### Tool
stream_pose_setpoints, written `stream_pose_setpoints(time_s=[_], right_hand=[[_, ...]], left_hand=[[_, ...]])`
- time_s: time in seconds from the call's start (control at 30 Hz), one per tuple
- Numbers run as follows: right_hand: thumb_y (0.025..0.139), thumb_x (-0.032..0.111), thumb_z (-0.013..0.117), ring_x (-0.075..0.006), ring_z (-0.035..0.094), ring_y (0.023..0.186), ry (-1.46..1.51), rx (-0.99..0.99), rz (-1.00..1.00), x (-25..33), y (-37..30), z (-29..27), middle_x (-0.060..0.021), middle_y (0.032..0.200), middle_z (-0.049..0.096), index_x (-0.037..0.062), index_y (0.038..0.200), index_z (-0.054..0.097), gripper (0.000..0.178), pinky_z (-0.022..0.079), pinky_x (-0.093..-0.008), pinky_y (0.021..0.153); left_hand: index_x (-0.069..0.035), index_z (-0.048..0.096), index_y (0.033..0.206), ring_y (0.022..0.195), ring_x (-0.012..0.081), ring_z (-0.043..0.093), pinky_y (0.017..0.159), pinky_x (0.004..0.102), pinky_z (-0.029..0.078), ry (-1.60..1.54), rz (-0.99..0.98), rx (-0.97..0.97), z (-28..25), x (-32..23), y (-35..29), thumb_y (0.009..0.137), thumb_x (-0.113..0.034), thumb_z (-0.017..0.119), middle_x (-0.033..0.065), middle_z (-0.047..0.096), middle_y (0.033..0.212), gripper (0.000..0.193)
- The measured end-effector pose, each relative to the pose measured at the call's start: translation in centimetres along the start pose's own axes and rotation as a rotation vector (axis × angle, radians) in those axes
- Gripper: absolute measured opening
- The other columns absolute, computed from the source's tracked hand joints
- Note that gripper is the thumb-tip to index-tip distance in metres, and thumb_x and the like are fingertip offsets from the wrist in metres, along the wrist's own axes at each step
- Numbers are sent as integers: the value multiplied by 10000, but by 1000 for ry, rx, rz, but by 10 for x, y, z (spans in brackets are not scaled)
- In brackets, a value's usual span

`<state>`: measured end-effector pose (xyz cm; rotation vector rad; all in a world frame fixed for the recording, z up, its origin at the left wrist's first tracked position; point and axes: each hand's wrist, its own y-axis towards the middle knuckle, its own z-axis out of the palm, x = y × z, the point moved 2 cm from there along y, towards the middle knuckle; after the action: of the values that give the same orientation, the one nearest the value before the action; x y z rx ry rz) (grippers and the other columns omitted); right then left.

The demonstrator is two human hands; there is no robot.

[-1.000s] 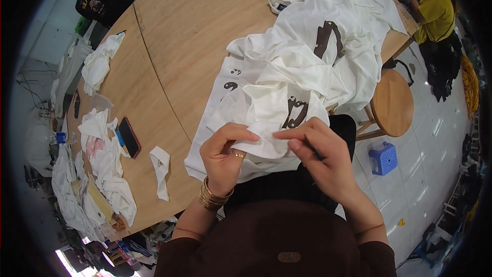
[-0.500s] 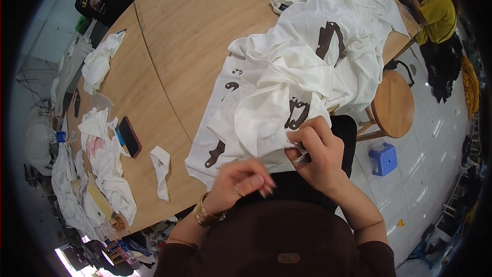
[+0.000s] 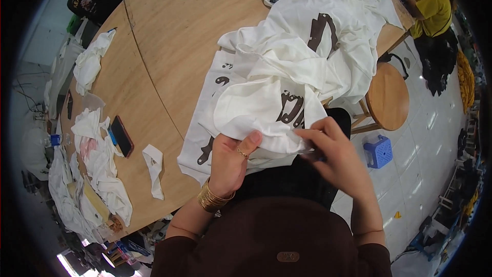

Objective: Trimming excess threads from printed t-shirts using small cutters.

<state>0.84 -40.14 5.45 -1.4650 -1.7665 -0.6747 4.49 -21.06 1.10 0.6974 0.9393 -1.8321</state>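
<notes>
A white garment (image 3: 246, 103) with dark brown printed shapes lies bunched over the near table edge in front of me. My left hand (image 3: 229, 163), with a ring and gold bangles at the wrist, grips its near edge, thumb on top and fingers underneath. At the right end of that same edge, my right hand (image 3: 335, 155) is curled with its fingertips against the cloth. A small greyish blur shows between its fingers, too smeared to name. More printed white garments (image 3: 328, 0) are heaped beyond, toward the far right of the table.
On the wooden table (image 3: 169, 36) lie a phone (image 3: 122, 136), a white fabric strip (image 3: 154, 170) and white cloth pieces (image 3: 105, 174) at left. A wooden stool (image 3: 388, 97) and a blue plastic stool (image 3: 378, 152) stand right. Another person in yellow (image 3: 433, 10) works at the far right.
My left hand has moved up and right and taken hold of the garment's edge. The right hand has shifted slightly rightward, its fingers loosened. The view has shifted a little.
</notes>
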Motion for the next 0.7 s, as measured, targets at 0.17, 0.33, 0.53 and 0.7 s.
stream_pose_setpoints(time_s=[0.17, 0.33, 0.53, 0.7], right_hand=[[774, 48, 631, -157, 570, 619, 312, -69, 514, 23, -9, -22, -91, 717, 568, 54, 1036, 588, 265, 447, -257, 577], [827, 127, 607, -105, 553, 523, 376, -35, 296, 30, -9, -12, -62, 723, 605, 34, 1005, 595, 201, 441, -228, 512], [855, 80, 554, -167, 631, 563, 807, 266, 421, 29, 1, 8, -114, 735, 634, -63, 929, 561, 161, 477, -223, 485], [895, 134, 510, -191, 625, 527, 955, 337, 498, 28, 5, 17, -143, 720, 635, -58, 887, 509, 192, 493, -247, 463]], left_hand=[[30, 542, 1057, 931, 150, 580, 837, 280, 452, -4, 43, 7, 3, -1, -3, 779, 8, 634, 88, 605, 1028, 294], [40, 532, 1060, 922, 158, 587, 824, 275, 464, -12, 17, -10, 11, -5, -4, 748, 51, 643, 105, 606, 1012, 332], [53, 521, 1072, 908, 167, 594, 809, 282, 475, 33, 43, -11, 12, -7, -6, 748, 58, 639, 117, 603, 1017, 345], [66, 512, 1087, 927, 172, 588, 807, 297, 479, 234, 272, 101, 14, -10, -9, 748, 83, 631, 115, 603, 1012, 360]])
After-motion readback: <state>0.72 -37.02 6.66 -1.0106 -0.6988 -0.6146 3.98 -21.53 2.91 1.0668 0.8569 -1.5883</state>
